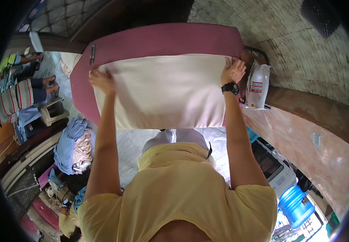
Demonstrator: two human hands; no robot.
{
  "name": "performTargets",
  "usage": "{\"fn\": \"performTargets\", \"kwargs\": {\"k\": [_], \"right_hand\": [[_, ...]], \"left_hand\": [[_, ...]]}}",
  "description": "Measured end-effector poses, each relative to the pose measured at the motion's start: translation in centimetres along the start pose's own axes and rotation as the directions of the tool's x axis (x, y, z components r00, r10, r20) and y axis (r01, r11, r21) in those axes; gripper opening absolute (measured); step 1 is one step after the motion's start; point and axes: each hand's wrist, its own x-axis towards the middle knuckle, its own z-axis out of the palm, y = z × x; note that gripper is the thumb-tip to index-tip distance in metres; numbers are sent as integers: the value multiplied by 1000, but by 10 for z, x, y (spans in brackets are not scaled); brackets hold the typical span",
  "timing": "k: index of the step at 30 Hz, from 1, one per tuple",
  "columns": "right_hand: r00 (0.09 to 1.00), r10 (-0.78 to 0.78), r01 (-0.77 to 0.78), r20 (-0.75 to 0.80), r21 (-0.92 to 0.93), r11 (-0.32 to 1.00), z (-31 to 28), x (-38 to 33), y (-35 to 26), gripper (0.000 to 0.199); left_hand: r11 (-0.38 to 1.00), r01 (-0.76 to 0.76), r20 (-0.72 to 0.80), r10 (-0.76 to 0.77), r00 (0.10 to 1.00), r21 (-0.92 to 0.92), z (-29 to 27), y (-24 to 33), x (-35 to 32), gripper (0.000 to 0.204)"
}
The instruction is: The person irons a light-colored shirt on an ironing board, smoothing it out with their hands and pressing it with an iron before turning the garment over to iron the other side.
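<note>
A cream cloth [162,90] is spread over a maroon-covered board or table [166,38], its front edge hanging toward me. My left hand [103,80] lies at the cloth's far left corner, slightly blurred, thumb and fingers apart. At the far right corner, my right hand [233,71] rests with its thumb on the cloth and its fingers spread past the side edge. A black watch [230,88] is on my right wrist. Soft wrinkles run across the cloth between both arms.
A small dark tool [93,54] lies at the board's far left. A white plastic bottle [258,85] stands right of the board beside a stone ledge [299,129]. Folded blue clothes [70,143], a stool [54,111] and people are at left; a blue water jug [296,206] is at lower right.
</note>
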Motion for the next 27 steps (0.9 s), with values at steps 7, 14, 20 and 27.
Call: {"fn": "performTargets", "kwargs": {"k": [7,14,20,27], "right_hand": [[990,-107,103,92,52,993,2,16,1,28],[958,271,-224,92,-344,912,-101,62,65,60],[621,394,-651,677,167,741,-106,55,148,65],[882,31,-272,470,454,849,-215,3,-13,41]], "left_hand": [[514,-446,350,847,401,-733,-8,279,-98,60],[551,-486,349,824,447,-678,1,284,-108,59],[529,-337,342,809,479,-779,4,291,-100,46],[386,528,598,735,321,-757,69,275,-64,42]]}}
